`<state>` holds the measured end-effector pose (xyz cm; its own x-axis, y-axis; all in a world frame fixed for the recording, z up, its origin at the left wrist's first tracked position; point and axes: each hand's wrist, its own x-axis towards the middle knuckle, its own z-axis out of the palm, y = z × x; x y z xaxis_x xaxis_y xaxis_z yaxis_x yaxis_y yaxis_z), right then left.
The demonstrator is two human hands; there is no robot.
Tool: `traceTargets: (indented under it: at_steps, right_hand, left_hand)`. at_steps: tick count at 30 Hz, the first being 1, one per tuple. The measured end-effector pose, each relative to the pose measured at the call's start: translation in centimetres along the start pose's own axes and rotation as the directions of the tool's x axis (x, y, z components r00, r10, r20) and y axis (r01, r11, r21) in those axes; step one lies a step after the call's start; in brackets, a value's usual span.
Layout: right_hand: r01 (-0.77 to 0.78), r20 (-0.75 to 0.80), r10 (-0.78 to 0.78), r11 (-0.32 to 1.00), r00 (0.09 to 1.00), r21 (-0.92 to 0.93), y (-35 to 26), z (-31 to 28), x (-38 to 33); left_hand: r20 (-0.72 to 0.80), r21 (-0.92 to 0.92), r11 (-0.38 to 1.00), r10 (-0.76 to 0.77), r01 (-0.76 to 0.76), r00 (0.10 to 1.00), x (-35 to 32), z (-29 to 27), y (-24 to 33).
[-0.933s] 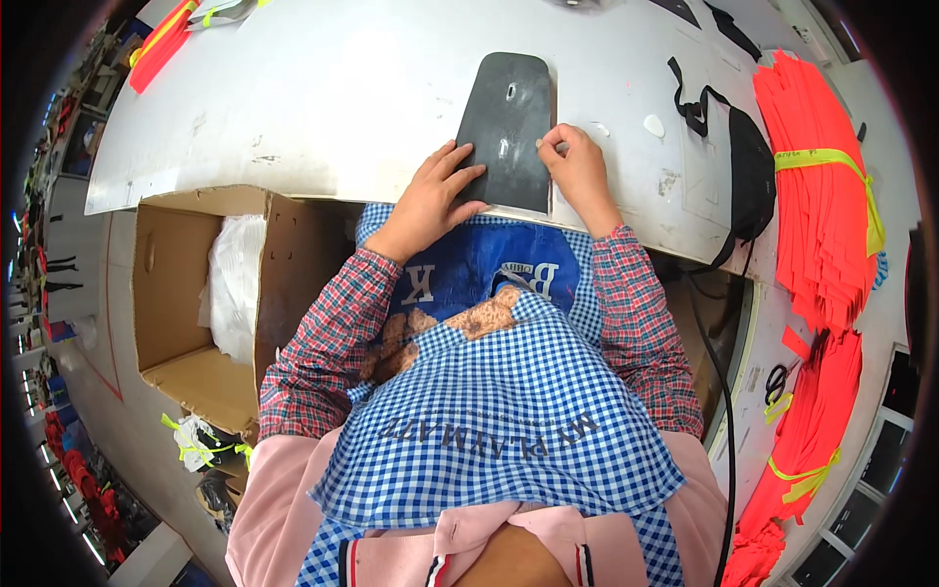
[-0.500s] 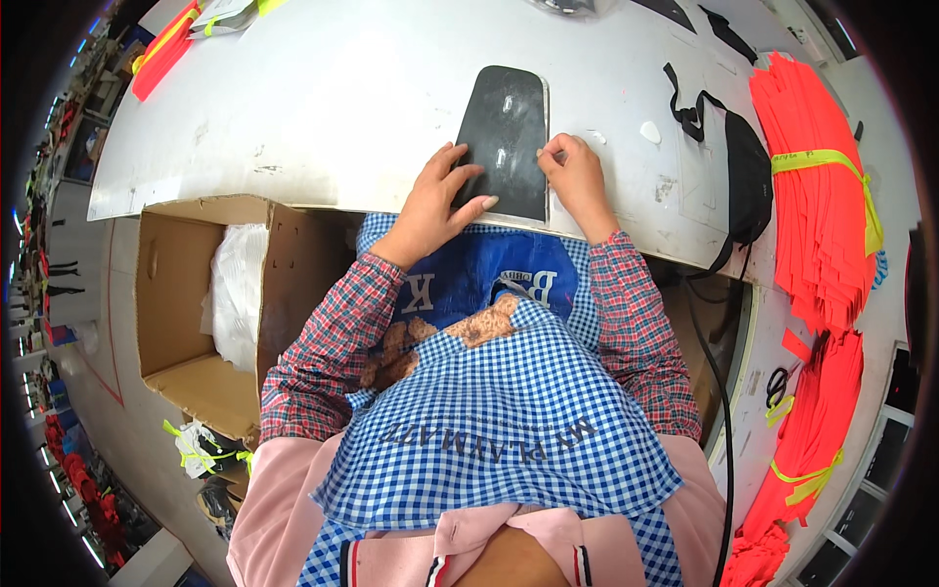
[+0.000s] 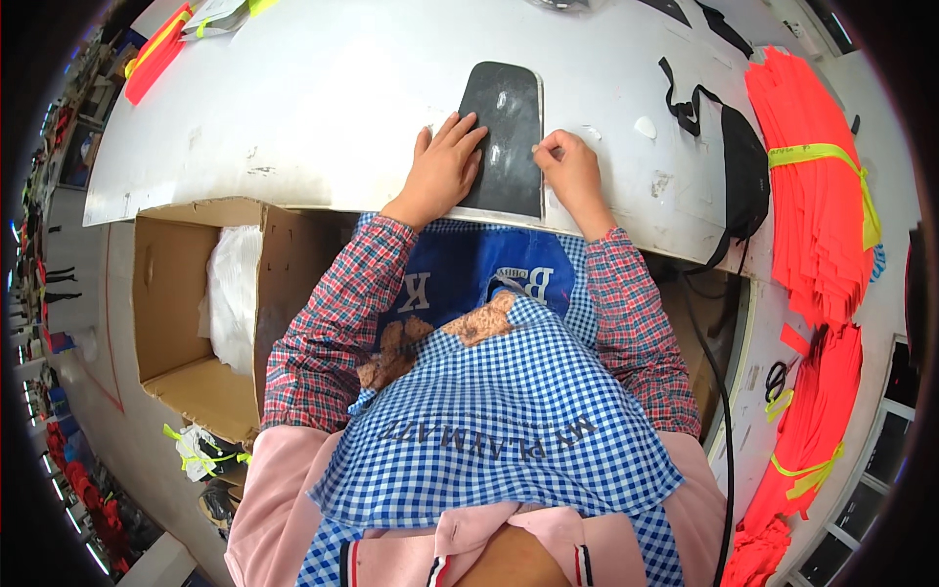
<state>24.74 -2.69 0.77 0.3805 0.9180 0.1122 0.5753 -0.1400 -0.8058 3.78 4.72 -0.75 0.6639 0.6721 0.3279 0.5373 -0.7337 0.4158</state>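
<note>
- An open brown cardboard box [image 3: 186, 313] stands below the table's near edge on the person's left; a white plastic bag [image 3: 233, 298] lies crumpled inside it; no label on it can be made out
- Stacks of orange-red flat pieces [image 3: 812, 186], banded with yellow-green straps, lie along the right of the white table [image 3: 323, 108]; more of the same hang lower right; a red and yellow bundle [image 3: 156, 54] sits at the far left corner
- The dark grey panel [image 3: 509, 137], flat with rounded top corners, lies on the table just ahead of the person, its near edge at the table's rim
- The left hand [image 3: 442, 171] rests flat on the panel's left edge, fingers spread and straight, gripping nothing; the right hand [image 3: 567, 168] touches the panel's right edge, its fingers curled and thumb pinched to forefinger; whether anything sits in that pinch cannot be told
- Since the earlier frames the panel lies a little straighter; the left hand stays pressed on it; the right hand has kept to the right edge
- A black pouch with straps [image 3: 738, 166] lies just right of the right hand, apart from it; small white scraps [image 3: 646, 127] dot the table between them
</note>
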Motion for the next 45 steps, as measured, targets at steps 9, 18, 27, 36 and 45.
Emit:
traceTargets:
  at_steps: [9,18,27,36,45]
  right_hand:
    - [-0.066,0.007,0.066,0.995,0.998,0.078,-1.5,-0.1,-0.9]
    - [-0.126,0.184,0.117,0.991,0.976,0.041,-3.2,0.6,-0.2]
    - [0.025,0.152,-0.001,0.987,0.988,-0.158,-3.9,1.9,0.7]
    - [0.068,0.255,0.018,0.943,0.967,-0.325,-4.3,2.4,2.2]
    - [0.035,0.228,0.026,0.965,0.973,-0.261,-4.0,2.6,2.1]
  left_hand:
    - [-0.022,0.106,0.994,0.014,-0.011,1.0,-0.1,0.0,0.4]
    - [-0.011,0.109,0.994,-0.014,0.015,1.0,-0.1,-0.1,0.6]
    - [-0.035,0.123,0.992,0.005,0.0,0.999,-0.2,0.1,0.5]
    - [-0.096,0.124,0.992,0.036,-0.023,0.995,-0.3,0.4,0.3]
    - [-0.093,0.129,0.991,0.041,-0.028,0.995,-0.4,0.5,0.2]
